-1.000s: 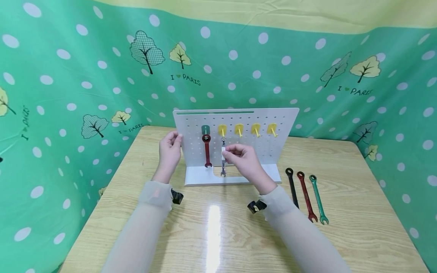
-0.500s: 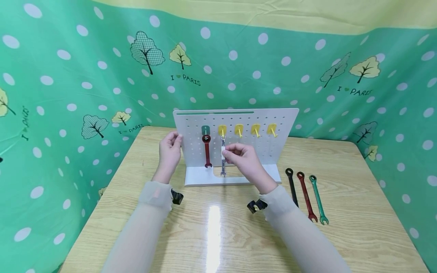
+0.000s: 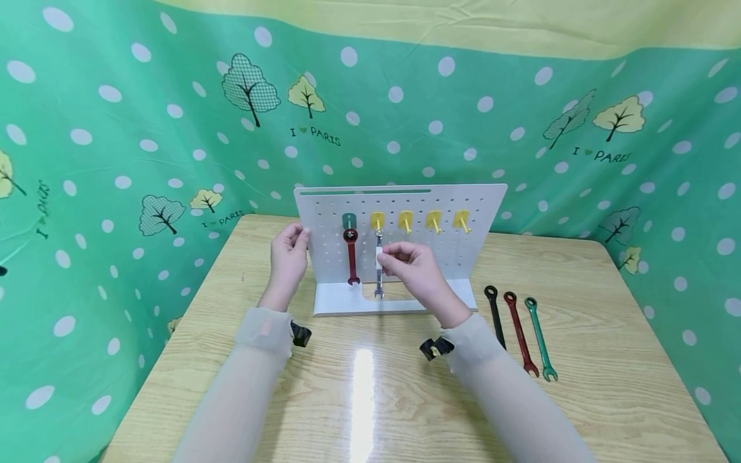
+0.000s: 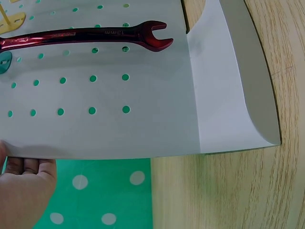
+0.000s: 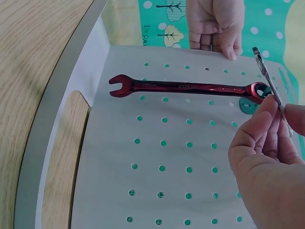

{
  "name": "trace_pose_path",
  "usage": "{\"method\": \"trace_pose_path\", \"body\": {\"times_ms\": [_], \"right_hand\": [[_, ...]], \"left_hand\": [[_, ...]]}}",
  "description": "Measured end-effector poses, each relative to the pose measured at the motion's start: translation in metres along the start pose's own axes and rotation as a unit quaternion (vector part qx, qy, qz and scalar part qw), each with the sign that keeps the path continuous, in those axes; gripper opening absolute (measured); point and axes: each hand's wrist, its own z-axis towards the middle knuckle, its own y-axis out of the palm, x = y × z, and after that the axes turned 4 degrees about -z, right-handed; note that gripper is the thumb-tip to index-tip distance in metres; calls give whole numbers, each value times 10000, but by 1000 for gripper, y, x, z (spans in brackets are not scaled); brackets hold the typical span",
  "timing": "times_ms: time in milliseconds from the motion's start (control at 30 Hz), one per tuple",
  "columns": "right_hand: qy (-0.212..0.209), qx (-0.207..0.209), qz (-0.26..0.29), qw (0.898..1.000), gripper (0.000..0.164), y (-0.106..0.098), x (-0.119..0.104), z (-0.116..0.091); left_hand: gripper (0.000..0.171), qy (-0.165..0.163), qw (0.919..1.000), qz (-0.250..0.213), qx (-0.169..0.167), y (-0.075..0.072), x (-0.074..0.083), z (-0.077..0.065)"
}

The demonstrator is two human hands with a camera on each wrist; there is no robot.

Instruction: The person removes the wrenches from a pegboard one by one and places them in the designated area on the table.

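Observation:
My right hand (image 3: pixel 421 273) pinches a silver combination wrench (image 3: pixel 379 283) by its white-banded middle, between thumb and fingertips. It is upright before the white pegboard (image 3: pixel 428 254), jaw end down. Its ring end overlaps the tip of the leftmost yellow hook (image 3: pixel 377 219) in the head view. At the board's left edge, my left hand (image 3: pixel 287 257) grips with the thumb in front and fingers behind; the left wrist view has those fingers (image 4: pixel 29 167) at the edge. A red wrench (image 3: pixel 352 262) marked 13mm hangs beside it from a teal hook (image 3: pixel 349 220).
Further yellow hooks (image 3: pixel 434 220) line the board to the right. On the wooden table (image 3: pixel 625 334) at right lie a black wrench (image 3: pixel 494 315), a red wrench (image 3: pixel 519 331) and a green wrench (image 3: pixel 539 334). A green dotted curtain (image 3: pixel 399 128) hangs close behind the board.
The silver wrench's ring end has shifted very slightly upward at the yellow hook. Both hands keep their grips in nearly the same places.

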Motion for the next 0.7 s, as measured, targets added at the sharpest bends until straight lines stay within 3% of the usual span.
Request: {"method": "trace_pose_path", "body": {"times_ms": [700], "right_hand": [[-92,-21,-9,10000,17,-4,-1,-4]], "left_hand": [[23,-59,10000,75,20,0,2,-1]]}}
